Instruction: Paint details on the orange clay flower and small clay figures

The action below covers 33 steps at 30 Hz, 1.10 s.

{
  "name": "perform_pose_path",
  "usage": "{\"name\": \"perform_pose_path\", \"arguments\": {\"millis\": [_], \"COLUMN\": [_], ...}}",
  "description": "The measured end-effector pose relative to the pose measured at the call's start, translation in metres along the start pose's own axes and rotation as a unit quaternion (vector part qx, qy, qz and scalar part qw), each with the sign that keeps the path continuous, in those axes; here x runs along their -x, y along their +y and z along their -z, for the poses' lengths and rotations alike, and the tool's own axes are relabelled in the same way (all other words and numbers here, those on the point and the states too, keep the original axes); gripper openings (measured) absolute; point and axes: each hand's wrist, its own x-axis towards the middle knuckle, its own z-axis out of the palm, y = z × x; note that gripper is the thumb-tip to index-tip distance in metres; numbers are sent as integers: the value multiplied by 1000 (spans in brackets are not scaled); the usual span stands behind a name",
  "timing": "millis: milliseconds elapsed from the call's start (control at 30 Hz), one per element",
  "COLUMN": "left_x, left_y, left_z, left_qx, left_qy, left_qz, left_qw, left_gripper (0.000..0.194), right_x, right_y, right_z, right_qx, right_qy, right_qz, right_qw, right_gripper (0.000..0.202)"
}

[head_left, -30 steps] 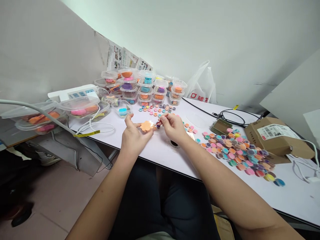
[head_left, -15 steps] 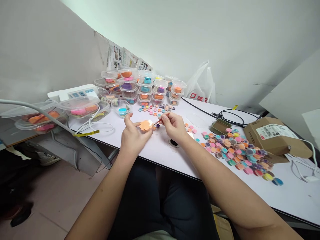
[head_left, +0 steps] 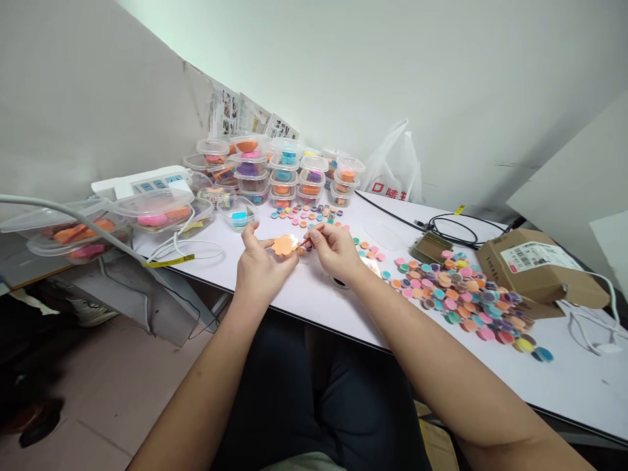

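Between the thumb and fingers of my left hand [head_left: 262,265] is an orange flower-shaped piece [head_left: 283,245], its scalloped face turned up above the table. My right hand [head_left: 336,250] pinches a thin reddish paintbrush [head_left: 307,242], whose tip meets the flower's right edge. Partly hidden under my right wrist is a small round pot [head_left: 338,282] with dark contents. Beyond my hands lie several tiny paint pots [head_left: 307,212] in mixed colours.
Stacked clear tubs [head_left: 284,176] with coloured pieces line the back. To the right spreads a heap of paint pots [head_left: 466,294] beside a cardboard box [head_left: 530,261]. A power strip [head_left: 142,182], more tubs [head_left: 157,212] and white cables sit at left. Behind stands a plastic bag [head_left: 397,167].
My right hand has shifted slightly left, bringing the paintbrush tip against the flower's edge. My left hand keeps the flower almost in the same spot.
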Motion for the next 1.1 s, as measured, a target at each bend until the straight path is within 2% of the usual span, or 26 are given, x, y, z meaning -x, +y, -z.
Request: {"name": "perform_pose_path", "arguments": {"millis": [133,233,467,667,800,933,1033,1100], "left_x": [0,1,2,2,1,1,1,1], "left_y": [0,-1,-4,-5,-6,-5,-4,-4], "left_z": [0,0,-2,-2,-4,-4,-4,-4], "left_qx": [-2,3,25,24,22,24,26,28], "left_qy": [0,4,16,28,37,45,45,44], "left_qz": [-1,-11,-60,-78,-89,-88,-88,-93], "left_qw": [1000,1000,998,996,995,995,995,994], "left_gripper": [93,93,91,90,92,90,89,90], "right_x": [-1,-1,0,1,2,0,-1,-1], "right_y": [2,1,0,-1,-4,2,3,1], "right_z": [1,0,-3,-9,-16,-13,-10,-10], "right_qx": [16,-15,-28,-47,-31,11,-25,-57], "right_qy": [17,32,15,98,103,144,166,150], "right_qz": [-5,-4,-27,-59,-53,-79,-87,-80], "right_qw": [1000,999,999,992,993,986,982,984], "right_gripper": [41,43,52,51,51,52,53,53]}}
